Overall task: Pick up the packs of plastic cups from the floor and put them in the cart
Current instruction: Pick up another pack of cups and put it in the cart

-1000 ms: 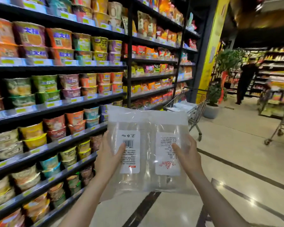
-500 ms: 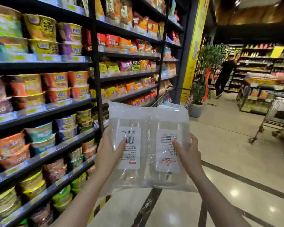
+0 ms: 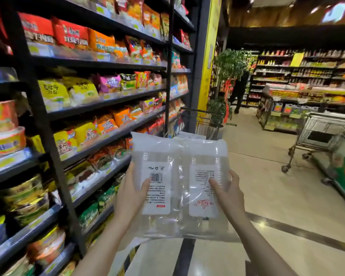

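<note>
Head view: cup packs [image 3: 179, 188] upright, lengthwise vertical

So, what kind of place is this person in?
Most likely a supermarket aisle. Long shelves hold rows of snack bags with price tags, a wire cart stands ahead, and more stocked shelves fill the background.

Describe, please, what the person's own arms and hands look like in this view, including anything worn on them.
Both forearms are bare as far as the frame shows, with no sleeve in view. The left hand and the right hand wear no gloves, and no ring, watch or bracelet can be seen on either. No markings show.
</note>
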The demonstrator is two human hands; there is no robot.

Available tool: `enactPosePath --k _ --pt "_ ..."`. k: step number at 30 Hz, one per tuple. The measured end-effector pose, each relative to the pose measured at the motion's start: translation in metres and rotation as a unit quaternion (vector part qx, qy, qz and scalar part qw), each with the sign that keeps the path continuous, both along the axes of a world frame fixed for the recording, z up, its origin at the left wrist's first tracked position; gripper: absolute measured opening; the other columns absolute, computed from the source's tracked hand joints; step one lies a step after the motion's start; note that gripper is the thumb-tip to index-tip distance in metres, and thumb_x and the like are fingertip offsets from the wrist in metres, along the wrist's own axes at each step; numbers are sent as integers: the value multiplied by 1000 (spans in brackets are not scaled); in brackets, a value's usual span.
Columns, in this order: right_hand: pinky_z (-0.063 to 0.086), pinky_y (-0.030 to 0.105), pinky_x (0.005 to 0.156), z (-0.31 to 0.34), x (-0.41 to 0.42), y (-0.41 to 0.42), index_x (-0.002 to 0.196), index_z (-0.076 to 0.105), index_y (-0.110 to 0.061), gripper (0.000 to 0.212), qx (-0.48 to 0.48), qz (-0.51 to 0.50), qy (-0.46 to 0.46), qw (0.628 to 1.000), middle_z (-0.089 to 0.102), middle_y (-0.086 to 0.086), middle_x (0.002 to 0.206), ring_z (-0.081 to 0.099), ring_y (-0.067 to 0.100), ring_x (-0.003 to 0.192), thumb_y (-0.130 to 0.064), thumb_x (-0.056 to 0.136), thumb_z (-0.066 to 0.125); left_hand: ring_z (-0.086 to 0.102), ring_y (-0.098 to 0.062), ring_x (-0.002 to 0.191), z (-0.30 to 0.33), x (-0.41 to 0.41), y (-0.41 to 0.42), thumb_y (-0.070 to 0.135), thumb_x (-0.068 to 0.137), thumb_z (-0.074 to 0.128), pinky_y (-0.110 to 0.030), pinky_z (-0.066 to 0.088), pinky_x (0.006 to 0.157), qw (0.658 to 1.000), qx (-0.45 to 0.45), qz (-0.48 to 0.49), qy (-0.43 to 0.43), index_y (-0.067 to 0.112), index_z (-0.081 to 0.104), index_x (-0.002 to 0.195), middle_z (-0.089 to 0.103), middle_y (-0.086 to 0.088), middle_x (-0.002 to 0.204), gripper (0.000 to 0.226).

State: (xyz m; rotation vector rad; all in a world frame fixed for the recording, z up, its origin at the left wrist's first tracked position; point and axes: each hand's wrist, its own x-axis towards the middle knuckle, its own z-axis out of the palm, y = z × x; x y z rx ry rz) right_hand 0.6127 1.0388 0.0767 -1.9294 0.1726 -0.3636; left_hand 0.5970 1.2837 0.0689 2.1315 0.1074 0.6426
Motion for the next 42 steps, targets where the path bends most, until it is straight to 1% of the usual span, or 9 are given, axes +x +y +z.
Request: enactPosePath --k 7,11,14,16,21,28,33,38,42 --pt "47 30 76 -27 156 -9 139 29 -23 68 7 -15 13 1000 58 -2 107 60 20 87 -40 84 64 37 -24 133 -27 165 -6 52 76 48 -40 35 104 999 -22 -15 38 27 22 148 36 -3 148 80" --pt "47 30 72 -31 260 -17 139 29 -22 67 23 -22 10 999 59 -1 106 60 20 83 -37 85 64 39 -25 129 -27 272 -17 41 88 55 -30 35 94 998 -24 -10 52 28 17 148 30 -8 145 72" --pt "43 23 59 -26 333 -23 140 29 -21 66 28 -27 14 999 59 -1 103 58 13 73 -37 86 63 37 -20 130 -19 349 -25 40 87 53 -20 27 86 998 -27 -26 45 28 17 149 31 -6 146 72" --pt "40 20 57 -21 379 -27 139 29 -20 65 26 -32 12 999 57 -2 102 56 10 72 -37 86 63 35 -22 132 -12 402 -27 39 88 54 -26 31 91 998 -20 -28 43 31 18 148 31 -6 147 71" --pt "50 34 78 -21 479 -34 139 28 -22 70 12 -38 13 999 61 3 118 62 23 92 -42 83 64 34 -22 132 -10 505 -33 31 91 56 -30 32 94 998 -16 -30 52 25 21 148 30 -6 147 67" --pt "43 28 69 -46 615 -29 138 26 -22 69 -11 -49 50 997 61 7 118 58 21 85 -44 85 62 42 -26 126 -37 652 -26 28 84 65 -34 35 96 997 -32 -25 71 13 34 140 42 -9 141 66" --pt "53 37 80 -58 729 -21 141 25 -24 70 8 -60 77 995 61 7 120 64 27 95 -44 85 61 48 -28 120 -57 784 -14 28 82 69 -33 37 91 992 -43 -61 101 8 40 129 49 -11 133 59" --pt "52 40 86 -53 825 -26 140 29 -24 60 27 -84 87 992 58 3 116 62 24 94 -35 89 58 45 -27 124 -60 905 -16 25 84 68 -36 34 101 981 -43 -139 128 5 40 133 46 -13 136 59" --pt "43 25 85 -58 884 -33 143 28 -20 60 37 -99 96 990 49 -6 117 50 11 97 -31 92 56 47 -26 125 -67 980 -27 22 84 68 -36 34 103 974 -44 -164 152 8 42 133 50 -12 136 58"
